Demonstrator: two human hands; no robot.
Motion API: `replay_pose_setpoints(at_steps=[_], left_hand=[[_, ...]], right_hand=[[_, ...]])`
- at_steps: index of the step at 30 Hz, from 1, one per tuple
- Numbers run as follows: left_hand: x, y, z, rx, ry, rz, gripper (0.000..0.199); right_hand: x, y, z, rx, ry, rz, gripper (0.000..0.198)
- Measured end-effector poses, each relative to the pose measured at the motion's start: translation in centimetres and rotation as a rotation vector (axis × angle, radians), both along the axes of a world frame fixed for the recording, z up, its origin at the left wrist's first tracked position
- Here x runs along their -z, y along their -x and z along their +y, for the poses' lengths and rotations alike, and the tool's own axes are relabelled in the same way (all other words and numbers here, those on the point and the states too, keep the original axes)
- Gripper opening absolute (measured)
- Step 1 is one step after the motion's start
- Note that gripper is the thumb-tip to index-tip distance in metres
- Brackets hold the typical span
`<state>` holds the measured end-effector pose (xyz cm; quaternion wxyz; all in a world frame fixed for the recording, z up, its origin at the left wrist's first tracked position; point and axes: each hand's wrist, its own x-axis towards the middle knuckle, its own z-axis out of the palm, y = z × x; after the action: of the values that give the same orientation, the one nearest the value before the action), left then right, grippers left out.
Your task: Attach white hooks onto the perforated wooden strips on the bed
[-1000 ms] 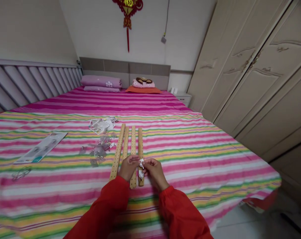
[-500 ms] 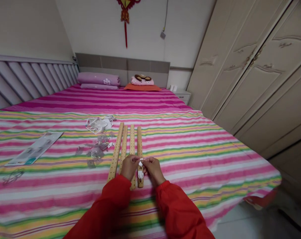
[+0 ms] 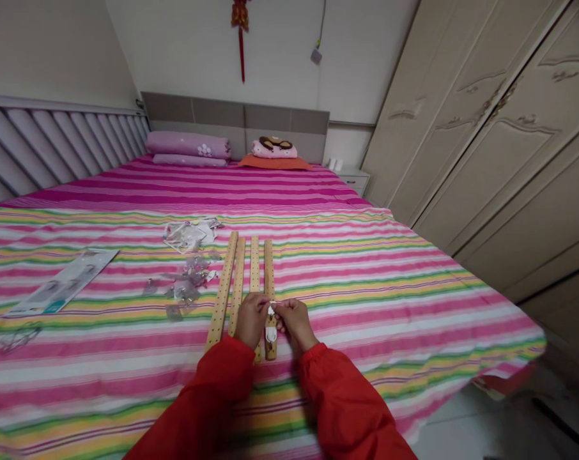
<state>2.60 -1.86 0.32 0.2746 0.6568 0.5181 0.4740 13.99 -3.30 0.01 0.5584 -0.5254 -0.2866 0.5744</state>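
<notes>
Four narrow wooden strips dotted with holes lie side by side on the striped bedsheet; the rightmost strip (image 3: 269, 271) is under my fingertips. My left hand (image 3: 250, 321) and my right hand (image 3: 294, 321) meet over it, fingers closed, pinching a small white tag-like piece (image 3: 271, 310) from either side. Its exact kind is too small to tell. Just below, a second white piece (image 3: 271, 335) rests on the same strip with something small and metallic at its lower end. My left wrist partly covers the neighbouring strips (image 3: 255, 268).
Small clear plastic packets (image 3: 188, 287) lie scattered left of the strips, below a pile of white tags (image 3: 188, 235). Farther left are a flat blister-style package (image 3: 64, 284) and a loop of thin wire or cord (image 3: 21, 337). Folded bedding (image 3: 188, 145) sits by the headboard.
The view has tilted slightly downward, moving the room up in the picture. Both hands stay on the white piece over the rightmost strip, with only slight finger movement.
</notes>
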Motion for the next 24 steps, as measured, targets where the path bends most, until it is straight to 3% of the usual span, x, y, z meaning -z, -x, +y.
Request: replay_pose_setpoints(at_steps=[7, 13, 24], left_hand=[[0.6, -0.2, -0.1, -0.055, -0.125, 0.132, 0.018], [0.5, -0.1, -0.3, -0.048, -0.141, 0.201, 0.022], [-0.6, -0.1, -4.7, -0.056, -0.053, 0.621, 0.051]], right_hand=[[0.2, 0.0, 0.0, 0.012, -0.003, -0.007, 0.029], [0.8, 0.2, 0.1, 0.032, -0.005, -0.035, 0.031], [0.6, -0.3, -0.2, -0.012, -0.044, 0.004, 0.033]])
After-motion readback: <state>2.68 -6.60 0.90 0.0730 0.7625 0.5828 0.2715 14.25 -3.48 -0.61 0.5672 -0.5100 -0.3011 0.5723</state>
